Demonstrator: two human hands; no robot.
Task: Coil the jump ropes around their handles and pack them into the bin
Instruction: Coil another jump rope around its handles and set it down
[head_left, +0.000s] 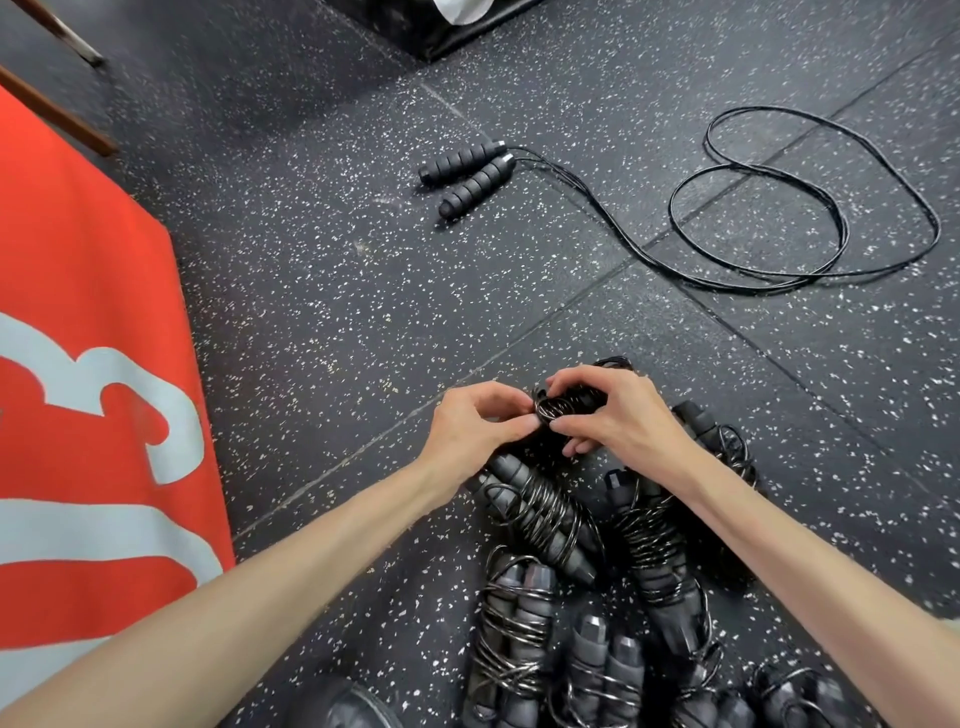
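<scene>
Both thumbs and fingertips pinch a black bundle (569, 408) at lower centre, cord wound tightly round its handles. The left hand (475, 428) grips one end, the right hand (613, 410) curls over the top, above the finished coils (545, 525).

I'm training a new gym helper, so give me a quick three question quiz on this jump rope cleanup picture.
1. True or false: the uncoiled jump rope lies on the floor beyond the hands, its two handles side by side.
2. What are the left hand and right hand holding together?
A. a half-wound rope bundle
B. a towel
C. a water bottle
3. Fill in: the coiled ropes lie in a pile on the ____.

Key: 1 true; 2 A; 3 floor.
</scene>
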